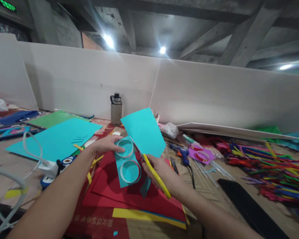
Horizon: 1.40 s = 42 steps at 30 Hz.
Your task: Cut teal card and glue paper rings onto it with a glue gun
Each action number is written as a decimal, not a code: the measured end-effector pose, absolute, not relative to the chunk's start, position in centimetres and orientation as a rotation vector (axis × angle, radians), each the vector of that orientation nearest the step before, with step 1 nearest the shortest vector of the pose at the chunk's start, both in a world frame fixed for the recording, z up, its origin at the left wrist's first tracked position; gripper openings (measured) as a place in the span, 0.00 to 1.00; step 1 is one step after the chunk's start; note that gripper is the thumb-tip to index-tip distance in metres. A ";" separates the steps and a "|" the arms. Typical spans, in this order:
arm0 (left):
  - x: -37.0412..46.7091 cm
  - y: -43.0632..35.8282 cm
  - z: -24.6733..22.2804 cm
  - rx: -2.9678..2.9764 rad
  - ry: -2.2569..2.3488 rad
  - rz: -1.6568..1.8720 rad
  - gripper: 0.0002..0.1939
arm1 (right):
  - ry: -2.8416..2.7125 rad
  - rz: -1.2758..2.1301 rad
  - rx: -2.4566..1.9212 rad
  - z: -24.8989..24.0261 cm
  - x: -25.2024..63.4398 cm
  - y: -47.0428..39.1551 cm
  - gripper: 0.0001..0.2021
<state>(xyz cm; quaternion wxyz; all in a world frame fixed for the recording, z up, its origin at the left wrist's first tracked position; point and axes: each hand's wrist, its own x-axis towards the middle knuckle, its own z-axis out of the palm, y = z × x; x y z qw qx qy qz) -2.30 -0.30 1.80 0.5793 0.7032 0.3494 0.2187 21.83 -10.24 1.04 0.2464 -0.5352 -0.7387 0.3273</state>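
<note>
Our left hand (108, 144) pinches the cyan piece (119, 162) with its two rings (121, 174), just above the red sheets (102, 186); our right hand (165, 172) grips yellow-handled scissors (156, 177). We'd snip slowly outside the rings, turning the paper, not our wrist.

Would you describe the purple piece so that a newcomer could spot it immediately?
From the bottle before the white panel, look right, past the raised turquoise sheet. Between the blue glue gun and the heap of colourful strips lies the purple piece, set apart by the pink ring on it.
</note>
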 end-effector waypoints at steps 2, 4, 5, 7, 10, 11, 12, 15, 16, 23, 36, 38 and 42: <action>-2.4 -0.3 1.8 1.632 0.825 0.512 0.18 | -2.036 0.884 -1.464 1.1 21.8 -10.2 0.07; -2.6 -0.2 1.8 1.626 0.815 0.508 0.17 | -2.051 0.873 -1.474 1.3 21.9 -10.2 0.08; -2.7 -0.2 1.8 1.630 0.807 0.499 0.17 | -2.058 0.873 -1.474 1.3 21.9 -10.2 0.08; -2.8 -0.2 1.9 1.656 0.800 0.464 0.18 | -2.078 0.868 -1.467 1.5 22.0 -10.2 0.08; -2.9 -0.1 2.1 1.709 0.817 0.417 0.18 | -2.116 0.835 -1.469 1.8 22.0 -10.3 0.08; -2.9 -0.1 2.1 1.719 0.821 0.412 0.18 | -2.128 0.819 -1.479 1.9 21.9 -10.4 0.08; -3.0 -0.1 2.1 1.723 0.823 0.408 0.19 | -2.139 0.803 -1.492 2.0 21.9 -10.4 0.08; -3.2 0.0 2.2 1.709 0.822 0.395 0.19 | -2.167 0.785 -1.509 2.1 21.9 -10.5 0.08; -3.3 0.0 2.2 1.705 0.819 0.390 0.19 | -2.177 0.786 -1.492 2.1 21.9 -10.5 0.08; -3.3 -0.3 2.4 1.743 0.847 0.393 0.16 | -2.235 0.710 -1.351 1.8 22.2 -9.9 0.08; -4.6 -0.2 2.4 1.678 0.863 0.312 0.14 | -2.279 0.747 -1.399 1.0 21.8 -8.9 0.07; -5.0 -0.2 2.4 1.621 0.840 0.306 0.12 | -2.265 0.815 -1.381 0.9 21.5 -8.9 0.07; -5.1 -0.2 2.3 1.453 0.782 0.480 0.09 | -2.113 0.923 -1.315 0.8 21.4 -9.0 0.07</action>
